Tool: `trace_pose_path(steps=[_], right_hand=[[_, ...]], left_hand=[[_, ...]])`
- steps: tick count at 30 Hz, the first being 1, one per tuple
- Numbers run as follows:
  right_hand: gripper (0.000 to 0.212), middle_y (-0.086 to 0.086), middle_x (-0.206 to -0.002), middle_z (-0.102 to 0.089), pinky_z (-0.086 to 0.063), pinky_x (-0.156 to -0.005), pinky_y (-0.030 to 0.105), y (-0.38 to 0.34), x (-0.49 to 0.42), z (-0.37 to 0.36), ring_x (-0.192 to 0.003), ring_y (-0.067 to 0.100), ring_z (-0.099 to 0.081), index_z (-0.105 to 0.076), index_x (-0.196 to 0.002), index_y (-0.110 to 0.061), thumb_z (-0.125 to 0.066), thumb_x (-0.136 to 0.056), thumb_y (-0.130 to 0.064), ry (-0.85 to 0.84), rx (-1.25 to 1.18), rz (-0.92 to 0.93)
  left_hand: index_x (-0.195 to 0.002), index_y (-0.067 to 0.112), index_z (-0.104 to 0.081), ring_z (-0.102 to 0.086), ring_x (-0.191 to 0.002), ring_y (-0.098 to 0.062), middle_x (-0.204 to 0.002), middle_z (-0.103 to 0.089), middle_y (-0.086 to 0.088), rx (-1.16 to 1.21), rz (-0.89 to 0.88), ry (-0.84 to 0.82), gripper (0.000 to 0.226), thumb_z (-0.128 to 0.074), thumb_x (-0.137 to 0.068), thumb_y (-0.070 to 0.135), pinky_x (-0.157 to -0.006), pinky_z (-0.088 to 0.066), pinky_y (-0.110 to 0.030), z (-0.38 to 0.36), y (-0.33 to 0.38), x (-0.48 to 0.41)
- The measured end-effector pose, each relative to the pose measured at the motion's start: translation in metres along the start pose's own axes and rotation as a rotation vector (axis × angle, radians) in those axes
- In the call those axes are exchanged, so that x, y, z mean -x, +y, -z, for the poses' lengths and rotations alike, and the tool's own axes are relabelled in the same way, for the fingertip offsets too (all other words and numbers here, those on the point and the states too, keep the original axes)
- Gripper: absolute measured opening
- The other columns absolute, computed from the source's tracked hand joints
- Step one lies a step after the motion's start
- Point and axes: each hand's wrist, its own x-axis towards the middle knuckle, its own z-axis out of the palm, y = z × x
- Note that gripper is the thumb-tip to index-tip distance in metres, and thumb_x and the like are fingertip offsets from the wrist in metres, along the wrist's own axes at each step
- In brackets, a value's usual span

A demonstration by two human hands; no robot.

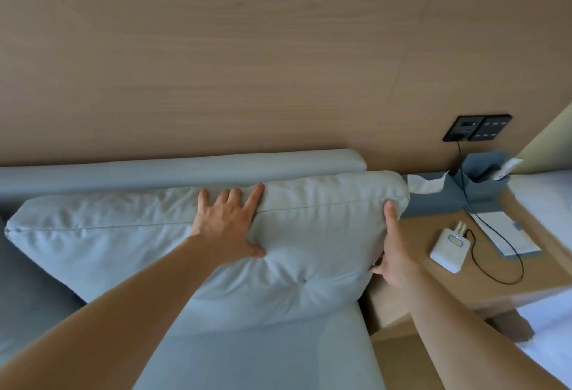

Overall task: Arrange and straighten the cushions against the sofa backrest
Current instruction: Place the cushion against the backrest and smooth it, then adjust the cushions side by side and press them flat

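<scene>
A large pale grey cushion (148, 235) leans against the sofa backrest (185, 163), its right end near the sofa's right edge. My left hand (229, 222) lies flat on the cushion's upper front, fingers spread over its top edge. My right hand (394, 244) holds the cushion's right side, thumb up along the front and fingers tucked behind the edge. The light grey seat (263, 352) lies below the cushion.
A wooden side table (433, 290) stands right of the sofa with a white charger (448, 248), black cable (507, 278), paper (504, 235), tissue (424, 183) and a grey holder (483, 173). A black wall socket (476, 128) sits above. White bedding (548, 204) lies far right.
</scene>
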Motion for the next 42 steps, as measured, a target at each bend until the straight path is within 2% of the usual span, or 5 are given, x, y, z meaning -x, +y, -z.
trace_pose_path(steps=[5, 19, 29, 36, 42], right_hand=[[0.118, -0.018, -0.111, -0.061, -0.042, -0.097, 0.061, -0.009, 0.006, -0.025, -0.106, 0.019, -0.059, -0.049, -0.143, -0.048, -0.056, -0.042, -0.109, -0.036, 0.034, 0.033], [0.133, -0.001, -0.156, -0.049, -0.036, -0.115, 0.067, 0.007, -0.004, -0.027, -0.139, 0.033, -0.049, -0.026, -0.161, -0.039, -0.060, -0.050, -0.104, -0.054, -0.007, 0.025], [0.093, 0.029, -0.163, -0.032, -0.028, -0.118, 0.061, -0.007, 0.078, -0.064, -0.149, 0.044, -0.031, -0.031, -0.156, -0.001, -0.046, -0.090, -0.064, 0.464, 0.561, 0.797], [0.085, 0.008, -0.170, -0.031, -0.029, -0.117, 0.055, 0.007, 0.185, -0.242, -0.156, 0.023, -0.028, -0.036, -0.159, -0.014, -0.040, -0.091, -0.065, -0.158, 1.000, 1.230], [0.090, 0.004, -0.170, -0.030, -0.030, -0.117, 0.049, 0.074, 0.285, -0.466, -0.157, 0.022, -0.025, -0.036, -0.159, -0.018, -0.042, -0.087, -0.071, -0.383, 1.296, 1.286]], left_hand=[[-0.164, 0.029, 0.009, -0.043, -0.138, -0.027, -0.149, -0.045, -0.006, 0.009, 0.019, 0.018, 0.140, -0.064, -0.062, 0.090, -0.119, -0.017, -0.067, 0.002, -0.027, 0.014], [-0.162, 0.034, 0.016, -0.037, -0.141, -0.028, -0.153, -0.037, -0.006, -0.024, 0.016, -0.017, 0.139, -0.060, -0.063, 0.094, -0.117, -0.019, -0.068, -0.001, -0.030, 0.014], [-0.160, 0.038, 0.023, -0.002, -0.159, -0.026, -0.174, -0.010, -0.010, 0.135, -0.019, -0.055, 0.143, -0.064, -0.061, 0.095, -0.122, -0.003, -0.068, 0.022, -0.040, 0.035], [-0.165, 0.032, -0.003, -0.007, -0.158, -0.020, -0.173, -0.018, -0.005, 0.324, 0.211, 0.190, 0.109, -0.033, -0.081, 0.095, -0.127, -0.008, -0.053, 0.050, -0.180, 0.139], [-0.150, 0.014, -0.050, -0.051, -0.134, -0.034, -0.149, -0.055, -0.013, 0.460, 0.649, 0.417, 0.070, -0.061, -0.097, 0.057, -0.110, -0.038, -0.047, 0.029, -0.416, 0.284]])
